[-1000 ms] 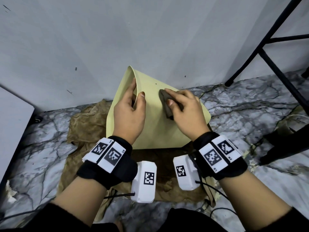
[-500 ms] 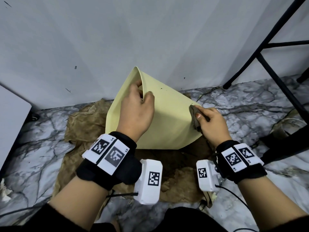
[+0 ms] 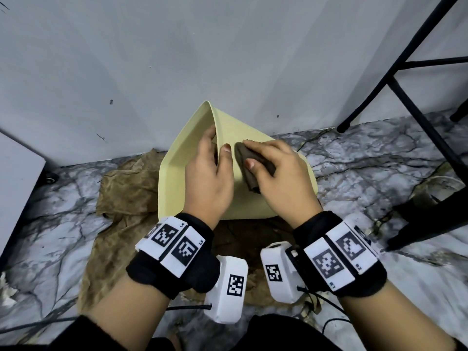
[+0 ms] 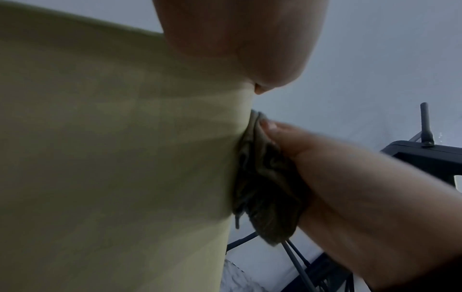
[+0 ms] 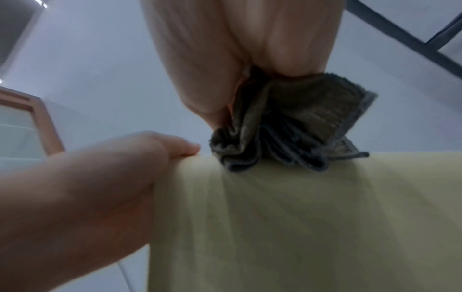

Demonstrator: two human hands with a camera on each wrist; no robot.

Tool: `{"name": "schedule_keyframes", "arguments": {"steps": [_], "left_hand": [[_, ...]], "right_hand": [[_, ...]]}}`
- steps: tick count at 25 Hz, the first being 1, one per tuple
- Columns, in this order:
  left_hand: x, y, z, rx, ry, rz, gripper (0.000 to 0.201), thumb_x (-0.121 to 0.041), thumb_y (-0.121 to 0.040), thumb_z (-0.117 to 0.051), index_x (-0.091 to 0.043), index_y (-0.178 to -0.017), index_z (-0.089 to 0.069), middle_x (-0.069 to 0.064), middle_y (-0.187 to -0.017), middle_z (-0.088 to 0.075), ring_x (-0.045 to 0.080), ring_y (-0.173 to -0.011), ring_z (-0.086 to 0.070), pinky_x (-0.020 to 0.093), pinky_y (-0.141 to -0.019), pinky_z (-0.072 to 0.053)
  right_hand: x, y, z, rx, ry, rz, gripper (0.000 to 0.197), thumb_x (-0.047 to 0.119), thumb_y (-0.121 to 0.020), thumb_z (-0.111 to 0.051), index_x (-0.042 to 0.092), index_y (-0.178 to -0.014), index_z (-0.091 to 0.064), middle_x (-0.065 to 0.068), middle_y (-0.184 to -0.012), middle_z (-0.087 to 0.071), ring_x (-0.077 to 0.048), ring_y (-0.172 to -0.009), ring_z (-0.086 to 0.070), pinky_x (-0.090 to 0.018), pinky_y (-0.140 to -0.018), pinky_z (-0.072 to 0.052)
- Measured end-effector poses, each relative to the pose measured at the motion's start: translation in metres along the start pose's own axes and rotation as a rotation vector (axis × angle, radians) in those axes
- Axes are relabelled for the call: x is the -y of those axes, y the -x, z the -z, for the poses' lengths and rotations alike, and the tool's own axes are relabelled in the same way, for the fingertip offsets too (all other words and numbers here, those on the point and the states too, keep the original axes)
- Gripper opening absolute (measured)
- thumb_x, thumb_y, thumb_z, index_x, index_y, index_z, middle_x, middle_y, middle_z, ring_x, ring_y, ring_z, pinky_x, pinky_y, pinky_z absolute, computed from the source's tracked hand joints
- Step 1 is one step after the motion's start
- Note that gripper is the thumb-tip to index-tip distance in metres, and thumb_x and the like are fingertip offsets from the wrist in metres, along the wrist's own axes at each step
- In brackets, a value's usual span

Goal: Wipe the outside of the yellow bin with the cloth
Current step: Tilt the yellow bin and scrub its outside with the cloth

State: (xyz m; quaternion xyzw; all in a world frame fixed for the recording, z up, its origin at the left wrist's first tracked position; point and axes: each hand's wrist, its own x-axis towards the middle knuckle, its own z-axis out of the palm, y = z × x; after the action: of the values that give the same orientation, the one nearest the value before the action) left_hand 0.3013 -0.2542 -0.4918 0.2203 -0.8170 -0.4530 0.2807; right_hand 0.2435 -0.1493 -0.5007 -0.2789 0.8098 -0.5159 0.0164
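Left hand [image 3: 206, 178] clamps the yellow bin [image 3: 249, 201] at its rim, thumb outside, fingers apparently inside. Right hand [image 3: 283, 178] bunches the cloth [image 3: 253, 164] in curled fingers against the wall; best to press flat and sweep toward the far edge over the burlap [image 3: 121, 198].

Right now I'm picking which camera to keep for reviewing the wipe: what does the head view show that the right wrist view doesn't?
Head only: the bin tipped on a tan sheet on marble floor, both wrist bands, black frame.

Right wrist only: the cloth's bunched folds against the bin's upper edge, under the right hand.

Both: the left hand gripping the bin's rim, the right hand pressing the cloth to the outer wall.
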Motion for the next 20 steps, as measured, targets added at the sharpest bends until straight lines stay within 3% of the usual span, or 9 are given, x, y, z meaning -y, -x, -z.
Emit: {"name": "schedule_keyframes", "arguments": {"steps": [2,5,9,10,14,17,20], "left_hand": [[0.001,-0.002,0.001,0.001,-0.006,-0.003,0.035,-0.01,-0.091,-0.045,-0.012,-0.126,-0.046,-0.027,-0.077,-0.047,-0.024,-0.068,-0.047,-0.004,-0.064,-0.033],[0.005,-0.005,0.002,-0.002,0.002,0.002,0.035,-0.01,-0.091,-0.045,-0.012,-0.127,-0.046,-0.028,-0.08,-0.048,-0.024,-0.071,-0.048,-0.005,-0.065,-0.033],[0.01,-0.009,0.008,-0.024,0.019,0.033,0.036,-0.012,-0.093,-0.043,-0.012,-0.128,-0.044,-0.027,-0.085,-0.051,-0.02,-0.075,-0.051,-0.005,-0.068,-0.034],[0.011,-0.01,0.01,-0.032,0.019,0.042,0.035,-0.012,-0.093,-0.042,-0.013,-0.128,-0.044,-0.023,-0.089,-0.053,-0.016,-0.078,-0.051,-0.005,-0.069,-0.033],[0.01,-0.012,0.013,-0.045,0.031,0.062,0.033,-0.012,-0.093,-0.04,-0.014,-0.126,-0.046,-0.012,-0.104,-0.054,0.003,-0.095,-0.051,-0.002,-0.072,-0.034],[0.009,-0.012,0.011,-0.052,0.037,0.061,0.033,-0.011,-0.092,-0.041,-0.014,-0.124,-0.048,-0.018,-0.096,-0.055,-0.01,-0.078,-0.051,-0.004,-0.067,-0.034],[0.01,-0.013,0.011,-0.072,0.058,0.074,0.034,-0.01,-0.092,-0.042,-0.016,-0.124,-0.049,-0.024,-0.095,-0.052,-0.024,-0.075,-0.049,-0.006,-0.068,-0.034]], "right_hand": [[0.007,-0.001,-0.004,-0.009,-0.025,0.02,0.032,0.015,-0.082,-0.057,0.019,-0.113,-0.062,-0.008,-0.105,-0.063,-0.024,-0.101,-0.057,-0.043,-0.096,-0.042],[-0.008,-0.005,-0.006,-0.02,-0.04,-0.042,0.031,0.014,-0.083,-0.058,0.021,-0.112,-0.063,-0.008,-0.105,-0.063,-0.027,-0.102,-0.056,-0.04,-0.097,-0.042],[-0.053,-0.003,0.004,-0.033,0.024,-0.206,0.03,0.014,-0.085,-0.057,0.019,-0.114,-0.062,-0.009,-0.11,-0.06,-0.025,-0.106,-0.055,-0.011,-0.088,-0.036],[-0.067,-0.002,0.009,-0.031,0.051,-0.265,0.03,0.014,-0.086,-0.056,0.017,-0.115,-0.061,-0.01,-0.113,-0.059,-0.024,-0.108,-0.054,-0.01,-0.087,-0.035],[-0.11,-0.005,0.03,-0.014,0.15,-0.502,0.031,0.017,-0.088,-0.053,0.015,-0.118,-0.058,-0.016,-0.122,-0.058,-0.031,-0.115,-0.052,-0.031,-0.099,-0.038],[-0.111,-0.01,0.032,-0.005,0.189,-0.547,0.031,0.016,-0.088,-0.053,0.015,-0.119,-0.058,-0.016,-0.125,-0.058,-0.031,-0.117,-0.052,-0.033,-0.101,-0.039],[-0.081,-0.012,0.02,0.008,0.173,-0.441,0.031,0.015,-0.088,-0.052,0.016,-0.119,-0.058,-0.014,-0.122,-0.055,-0.031,-0.115,-0.05,-0.029,-0.099,-0.036]]}}
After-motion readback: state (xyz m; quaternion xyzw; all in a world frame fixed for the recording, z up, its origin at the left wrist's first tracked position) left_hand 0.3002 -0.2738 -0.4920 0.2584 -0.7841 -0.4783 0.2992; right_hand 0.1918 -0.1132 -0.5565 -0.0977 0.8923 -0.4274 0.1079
